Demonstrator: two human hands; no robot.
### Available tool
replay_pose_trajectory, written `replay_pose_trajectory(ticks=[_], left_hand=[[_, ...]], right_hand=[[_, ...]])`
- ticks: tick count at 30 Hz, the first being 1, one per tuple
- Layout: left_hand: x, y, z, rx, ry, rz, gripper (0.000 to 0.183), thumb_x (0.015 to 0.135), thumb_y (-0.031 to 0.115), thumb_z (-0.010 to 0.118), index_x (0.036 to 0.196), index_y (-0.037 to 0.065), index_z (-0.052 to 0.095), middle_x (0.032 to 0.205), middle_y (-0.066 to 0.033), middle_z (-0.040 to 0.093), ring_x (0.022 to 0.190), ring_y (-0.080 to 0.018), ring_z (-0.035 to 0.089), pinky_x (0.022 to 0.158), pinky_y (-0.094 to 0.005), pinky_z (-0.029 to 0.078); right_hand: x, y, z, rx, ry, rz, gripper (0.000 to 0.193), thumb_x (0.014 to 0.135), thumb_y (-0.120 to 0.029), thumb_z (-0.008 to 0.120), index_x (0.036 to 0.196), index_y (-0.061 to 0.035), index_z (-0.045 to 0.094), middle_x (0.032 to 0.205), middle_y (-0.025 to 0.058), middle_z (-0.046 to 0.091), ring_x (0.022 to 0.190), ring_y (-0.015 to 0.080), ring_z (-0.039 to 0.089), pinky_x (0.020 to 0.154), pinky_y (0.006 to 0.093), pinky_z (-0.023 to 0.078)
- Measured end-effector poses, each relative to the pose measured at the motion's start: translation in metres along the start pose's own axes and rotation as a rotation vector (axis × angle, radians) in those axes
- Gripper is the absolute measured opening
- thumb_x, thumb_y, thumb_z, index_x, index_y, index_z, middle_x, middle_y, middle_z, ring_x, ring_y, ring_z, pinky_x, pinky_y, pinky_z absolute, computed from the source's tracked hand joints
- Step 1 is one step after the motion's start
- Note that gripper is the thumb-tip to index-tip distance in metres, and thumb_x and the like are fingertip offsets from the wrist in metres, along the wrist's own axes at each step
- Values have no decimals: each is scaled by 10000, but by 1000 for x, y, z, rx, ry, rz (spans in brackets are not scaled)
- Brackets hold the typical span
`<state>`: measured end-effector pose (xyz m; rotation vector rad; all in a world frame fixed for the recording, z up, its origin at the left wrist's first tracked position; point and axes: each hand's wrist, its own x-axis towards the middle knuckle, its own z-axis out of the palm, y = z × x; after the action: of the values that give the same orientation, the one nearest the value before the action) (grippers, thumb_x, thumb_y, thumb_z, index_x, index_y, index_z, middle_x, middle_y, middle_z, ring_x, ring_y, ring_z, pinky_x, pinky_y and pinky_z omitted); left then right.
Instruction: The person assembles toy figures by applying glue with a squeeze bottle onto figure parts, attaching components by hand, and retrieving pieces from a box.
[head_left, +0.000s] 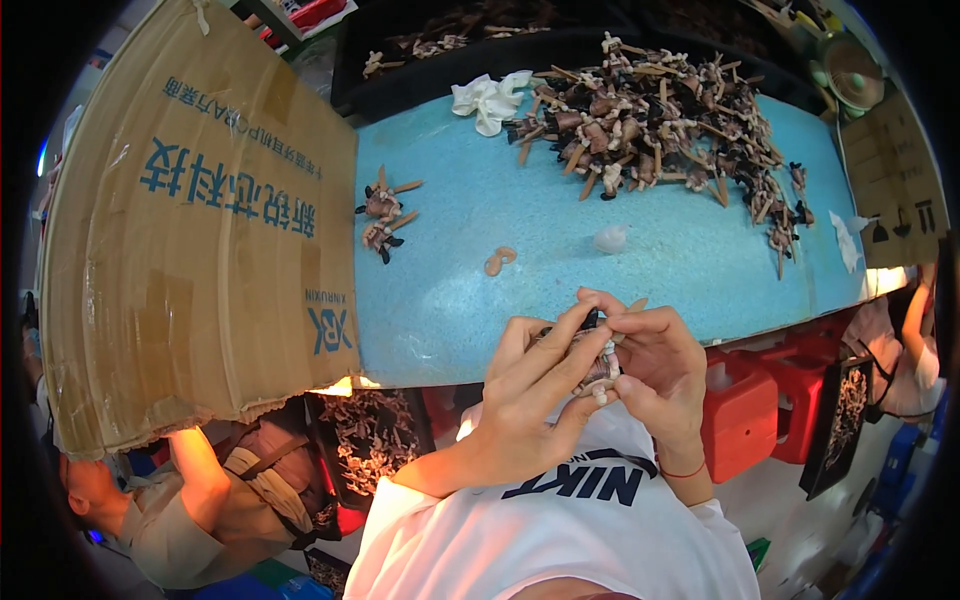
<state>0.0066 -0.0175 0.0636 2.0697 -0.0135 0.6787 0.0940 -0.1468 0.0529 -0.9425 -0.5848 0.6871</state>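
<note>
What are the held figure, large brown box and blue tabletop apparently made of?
Held figure: probably moulded plastic, finish unclear; small rounded parts.
Large brown box: cardboard, mostly matt, torn along its lower edge.
Blue tabletop: perhaps plastic sheet; glossy highlights.

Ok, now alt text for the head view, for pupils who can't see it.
The fingers of a bare left hand and right hand hold a small figurine by a blue table. Similar figurines are heaped on its far side; cardboard stands left.

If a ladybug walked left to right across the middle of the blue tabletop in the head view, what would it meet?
Two small figures → peach-coloured pieces → whitish lump → trailing tip of the figure pile → white scrap.
</note>
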Motion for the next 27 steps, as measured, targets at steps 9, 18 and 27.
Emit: replay_pose_trajectory(ticks=[9,18,27], left_hand=[[6,5,4,126,11,13,511,562,21,696,1059,-36,594,1164,-183,547,732,-286,466,604,-326,436],[12,12,5,202,-16,22,487,581,50,700,1048,-38,596,1136,-190,551,743,-300,477,613,-331,450],[19,9,-2,46,-194,29,554,621,-36,672,1149,-82,509,1262,-223,436,895,-357,451,747,-378,450]], right_hand=[[1,11,-6,79,11,-48,362,760,86,497,1116,52,439,1046,151,479,1284,381,311,998,439,386],[-2,17,-13,107,43,-92,450,767,2,553,1182,30,383,1248,329,401,1254,366,362,985,440,389],[0,10,-13,53,33,-176,686,767,76,521,1360,27,180,1302,343,352,1250,352,370,1009,451,355]])
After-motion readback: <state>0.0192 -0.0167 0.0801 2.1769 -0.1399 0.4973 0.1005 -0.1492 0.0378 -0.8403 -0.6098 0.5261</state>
